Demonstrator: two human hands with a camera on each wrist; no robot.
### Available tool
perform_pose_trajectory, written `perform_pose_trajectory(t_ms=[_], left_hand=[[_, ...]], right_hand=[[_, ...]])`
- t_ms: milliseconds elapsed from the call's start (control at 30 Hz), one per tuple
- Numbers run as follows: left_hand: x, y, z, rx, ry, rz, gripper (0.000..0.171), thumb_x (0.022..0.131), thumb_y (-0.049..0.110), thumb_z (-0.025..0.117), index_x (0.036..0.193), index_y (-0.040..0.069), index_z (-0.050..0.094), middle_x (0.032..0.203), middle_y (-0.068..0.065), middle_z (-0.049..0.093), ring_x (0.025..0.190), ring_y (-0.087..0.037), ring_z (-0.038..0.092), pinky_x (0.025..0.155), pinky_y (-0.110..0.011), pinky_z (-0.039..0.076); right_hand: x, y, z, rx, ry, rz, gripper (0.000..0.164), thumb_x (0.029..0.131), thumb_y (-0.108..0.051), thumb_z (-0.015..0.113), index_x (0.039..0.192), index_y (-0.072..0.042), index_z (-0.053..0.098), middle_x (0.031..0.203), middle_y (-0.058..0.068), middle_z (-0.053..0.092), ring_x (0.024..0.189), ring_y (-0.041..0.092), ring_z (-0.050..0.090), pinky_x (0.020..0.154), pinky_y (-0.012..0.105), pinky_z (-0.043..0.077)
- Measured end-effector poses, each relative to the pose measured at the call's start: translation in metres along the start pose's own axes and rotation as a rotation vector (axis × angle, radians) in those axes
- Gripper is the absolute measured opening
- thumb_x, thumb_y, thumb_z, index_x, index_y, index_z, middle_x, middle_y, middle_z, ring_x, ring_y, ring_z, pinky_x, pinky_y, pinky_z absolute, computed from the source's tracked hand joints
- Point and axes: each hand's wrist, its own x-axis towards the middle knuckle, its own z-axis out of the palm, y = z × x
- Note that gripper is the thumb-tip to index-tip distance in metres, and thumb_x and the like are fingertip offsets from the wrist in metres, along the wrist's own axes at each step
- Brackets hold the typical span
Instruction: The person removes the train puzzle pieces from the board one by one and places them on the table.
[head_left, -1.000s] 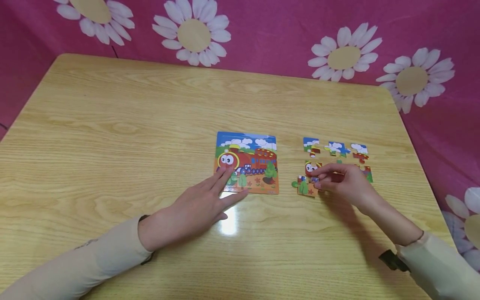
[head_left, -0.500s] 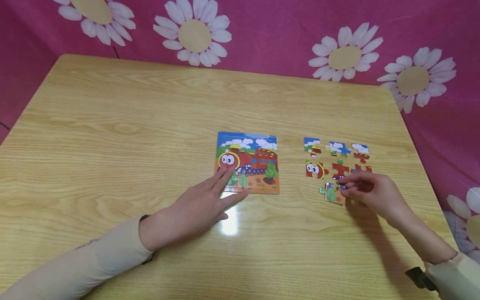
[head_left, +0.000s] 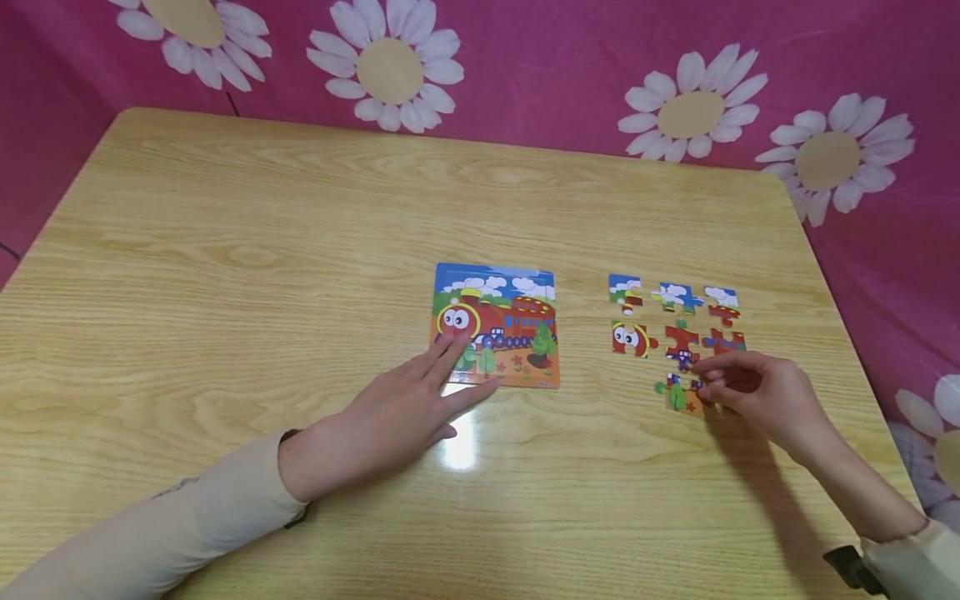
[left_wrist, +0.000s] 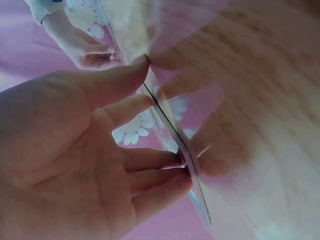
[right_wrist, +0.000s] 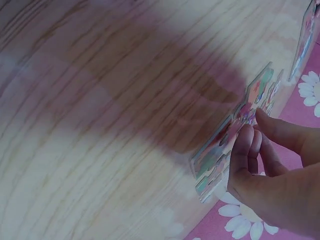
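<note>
In the head view, my left hand (head_left: 397,408) lies with spread, straight fingers on the lower left of a train picture puzzle board (head_left: 521,287). The left wrist view shows those fingers along the board's thin edge. My right hand (head_left: 772,404) pinches the right side of a jigsaw piece with a green tree (head_left: 677,397), low over the table. This piece sits just below a red train-body jigsaw piece (head_left: 681,340). In the right wrist view, thumb and fingertips meet at the tree piece (right_wrist: 261,87), beside another jigsaw piece (right_wrist: 212,152) that my hand mostly hides in the head view.
Above are a row of cloud jigsaw pieces (head_left: 677,297), an eyes piece (head_left: 628,339) at left and a red-and-blue piece (head_left: 726,342) at right. The wooden table (head_left: 262,217) ends at a pink cloth with daisies (head_left: 525,75).
My right hand has carried the tree piece rightward, from below the eyes piece to below the red train-body piece. My left hand has stayed on the board.
</note>
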Motion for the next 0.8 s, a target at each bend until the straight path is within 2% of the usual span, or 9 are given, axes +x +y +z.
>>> perform_pose_trajectory(t_ms=[100,233,300,433,567,800], left_hand=[[0.002,0.000,-0.002,-0.015,-0.018,-0.008,0.059,0.088,0.025,0.074,0.143,0.019,0.053,0.147,-0.034,0.035,0.136,-0.044,0.036,0.103,-0.046,0.042],[0.003,-0.001,-0.004,-0.037,-0.041,-0.025,0.055,0.091,0.022,0.071,0.143,0.022,0.053,0.147,-0.031,0.036,0.137,-0.043,0.036,0.105,-0.048,0.039],[0.004,-0.002,-0.005,-0.044,-0.045,-0.024,0.055,0.092,0.022,0.070,0.143,0.022,0.053,0.147,-0.031,0.036,0.136,-0.043,0.036,0.106,-0.048,0.038],[0.004,-0.004,-0.004,-0.042,-0.042,-0.002,0.054,0.092,0.024,0.069,0.143,0.022,0.053,0.145,-0.031,0.038,0.135,-0.042,0.037,0.108,-0.047,0.035],[0.004,-0.006,-0.003,-0.065,-0.035,0.006,0.053,0.092,0.025,0.069,0.143,0.021,0.053,0.145,-0.031,0.037,0.136,-0.042,0.036,0.110,-0.046,0.033],[0.001,-0.008,-0.003,-0.084,-0.030,0.016,0.058,0.090,0.026,0.072,0.144,0.021,0.052,0.147,-0.030,0.034,0.137,-0.041,0.034,0.112,-0.045,0.031]], right_hand=[[0.001,-0.002,0.001,0.036,0.009,-0.028,0.023,0.079,0.005,0.078,0.102,0.005,0.072,0.092,0.015,0.073,0.072,-0.008,0.061,0.057,0.012,0.048],[0.005,-0.010,0.006,0.139,-0.025,-0.049,0.024,0.081,0.007,0.075,0.104,0.007,0.070,0.093,0.002,0.073,0.072,-0.003,0.062,0.054,0.015,0.048],[0.008,-0.017,0.011,0.192,-0.051,-0.059,0.025,0.082,0.008,0.074,0.106,0.008,0.069,0.094,0.000,0.073,0.073,-0.001,0.063,0.056,0.016,0.049],[0.019,-0.035,0.022,0.289,-0.106,-0.062,0.023,0.085,0.009,0.070,0.107,0.010,0.067,0.096,0.012,0.072,0.078,0.002,0.067,0.066,0.017,0.053],[0.033,-0.058,0.034,0.400,-0.173,-0.025,0.023,0.089,0.008,0.066,0.112,0.011,0.065,0.103,0.024,0.069,0.083,0.007,0.069,0.070,0.022,0.055],[0.060,-0.098,0.062,0.456,-0.260,0.008,0.024,0.090,0.005,0.067,0.113,0.006,0.067,0.107,0.019,0.071,0.090,0.014,0.070,0.080,0.022,0.054]])
